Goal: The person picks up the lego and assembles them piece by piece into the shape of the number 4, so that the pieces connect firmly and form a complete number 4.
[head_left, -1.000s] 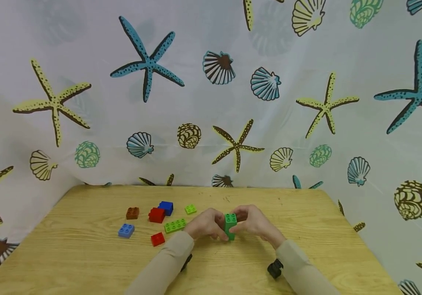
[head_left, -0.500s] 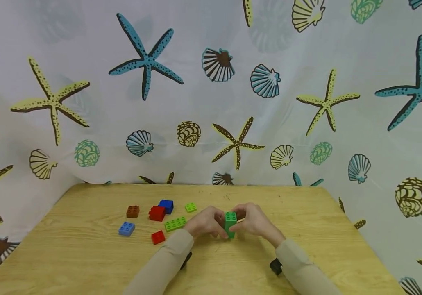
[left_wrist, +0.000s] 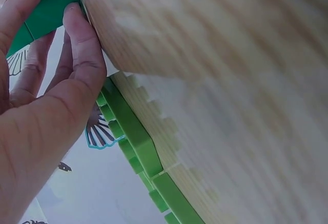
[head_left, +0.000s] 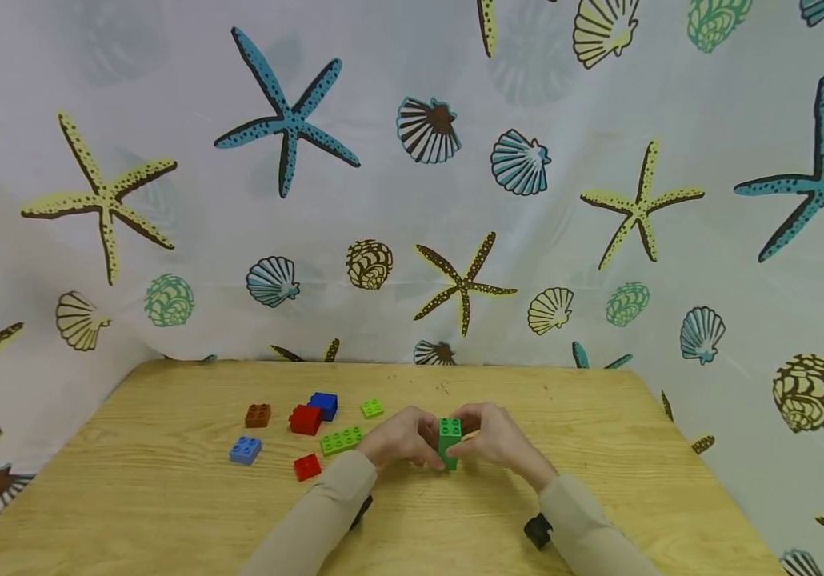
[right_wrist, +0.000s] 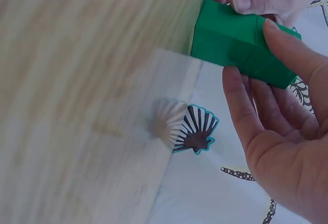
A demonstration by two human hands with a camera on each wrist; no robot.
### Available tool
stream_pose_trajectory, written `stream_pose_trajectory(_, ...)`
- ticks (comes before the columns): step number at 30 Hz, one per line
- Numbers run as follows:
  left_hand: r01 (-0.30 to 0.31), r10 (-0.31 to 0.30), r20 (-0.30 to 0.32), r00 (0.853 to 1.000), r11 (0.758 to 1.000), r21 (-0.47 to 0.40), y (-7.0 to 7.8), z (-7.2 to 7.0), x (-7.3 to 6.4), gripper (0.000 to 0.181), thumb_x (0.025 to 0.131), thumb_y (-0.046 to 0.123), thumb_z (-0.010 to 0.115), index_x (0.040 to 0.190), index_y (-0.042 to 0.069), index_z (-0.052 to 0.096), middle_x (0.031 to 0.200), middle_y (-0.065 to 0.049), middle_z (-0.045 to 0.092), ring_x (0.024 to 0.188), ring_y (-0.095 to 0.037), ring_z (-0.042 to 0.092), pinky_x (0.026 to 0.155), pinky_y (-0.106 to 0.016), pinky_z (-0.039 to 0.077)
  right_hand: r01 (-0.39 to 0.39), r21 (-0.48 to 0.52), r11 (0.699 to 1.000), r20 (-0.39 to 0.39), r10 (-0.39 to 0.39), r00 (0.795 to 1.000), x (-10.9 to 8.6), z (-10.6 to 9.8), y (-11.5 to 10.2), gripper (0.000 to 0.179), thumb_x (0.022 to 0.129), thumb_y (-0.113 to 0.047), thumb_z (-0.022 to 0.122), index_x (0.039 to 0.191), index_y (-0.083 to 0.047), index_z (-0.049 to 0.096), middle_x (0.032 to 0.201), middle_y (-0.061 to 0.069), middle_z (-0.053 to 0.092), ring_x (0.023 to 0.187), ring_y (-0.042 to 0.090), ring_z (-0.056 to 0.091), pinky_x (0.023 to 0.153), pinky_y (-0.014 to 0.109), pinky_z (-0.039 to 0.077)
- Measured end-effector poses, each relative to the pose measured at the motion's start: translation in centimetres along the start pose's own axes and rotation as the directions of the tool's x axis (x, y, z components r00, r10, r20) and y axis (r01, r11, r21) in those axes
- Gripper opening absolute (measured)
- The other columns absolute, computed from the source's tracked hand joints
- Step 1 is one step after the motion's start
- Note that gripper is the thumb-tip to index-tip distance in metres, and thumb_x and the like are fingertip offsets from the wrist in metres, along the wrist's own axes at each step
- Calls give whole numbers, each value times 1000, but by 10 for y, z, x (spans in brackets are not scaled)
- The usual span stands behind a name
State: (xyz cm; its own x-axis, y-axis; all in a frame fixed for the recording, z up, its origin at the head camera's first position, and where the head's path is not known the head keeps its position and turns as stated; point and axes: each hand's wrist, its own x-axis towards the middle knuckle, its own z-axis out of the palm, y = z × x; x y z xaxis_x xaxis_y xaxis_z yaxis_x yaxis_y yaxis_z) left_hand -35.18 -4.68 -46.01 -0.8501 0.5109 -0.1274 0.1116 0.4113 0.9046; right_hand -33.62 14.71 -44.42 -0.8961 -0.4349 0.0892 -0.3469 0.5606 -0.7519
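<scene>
A tower of two dark green toy bricks [head_left: 449, 445], one stacked on the other with studs up, stands on the wooden table [head_left: 167, 512]. My left hand [head_left: 403, 437] grips it from the left, its thumb low on the tower. From the other side my right hand [head_left: 496, 440] holds the upper part, thumb in front and fingers behind. The right wrist view shows the seam between the two green bricks [right_wrist: 225, 35] and both hands touching them. In the left wrist view the brick stack [left_wrist: 54, 6] is cut off by the frame edge.
Left of my hands lie a long lime brick [head_left: 341, 441], a small lime brick [head_left: 372, 408], a small red brick [head_left: 307, 467], a larger red brick [head_left: 305, 420], a dark blue brick [head_left: 324, 406], a light blue brick [head_left: 245, 450] and a brown brick [head_left: 258, 415]. A patterned curtain [head_left: 383, 200] hangs behind.
</scene>
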Motion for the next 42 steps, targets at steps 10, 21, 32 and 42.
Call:
stream_pose_trajectory(10, 15, -15, -2, 1000, 1000, 8, -1, 1, -2, 27, 64, 1, 79, 85, 9, 65, 82, -8, 64, 61, -17, 54, 57, -34, 49, -29, 341, 940, 10, 27, 1000, -6, 6, 0, 39, 75, -21, 75, 109, -8, 63, 101, 7, 64, 92, 20, 61, 76, 32, 49)
stream_pose_trajectory(21, -22, 22, 4, 1000, 999, 26, 2, -2, -4, 26, 66, 0, 78, 87, 8, 65, 83, -9, 64, 62, -15, 54, 56, -32, 48, -68, 439, 896, 10, 71, 997, -17, -1, -24, 40, 79, -15, 71, 114, 0, 59, 106, 16, 61, 94, 24, 59, 77, 33, 49)
stream_pose_trajectory(32, -121, 116, 86, 989, 991, 48, -2, -21, -13, 29, 73, 4, 72, 99, 16, 68, 97, -6, 65, 90, -23, 59, 67, -38, 51, -80, 468, 880, 21, 80, 997, -9, 6, -13, 40, 78, -17, 72, 114, -4, 58, 106, 12, 60, 94, 22, 59, 76, 35, 50)
stream_pose_trajectory(42, -147, 146, 43, 988, 989, 12, -3, -44, -31, 30, 82, 9, 66, 111, 5, 62, 106, -20, 60, 92, -25, 59, 73, -38, 50, -97, 464, 881, 20, 99, 995, -5, 10, -4, 43, 75, -22, 75, 112, -6, 60, 104, 11, 60, 92, 22, 59, 75, 36, 50)
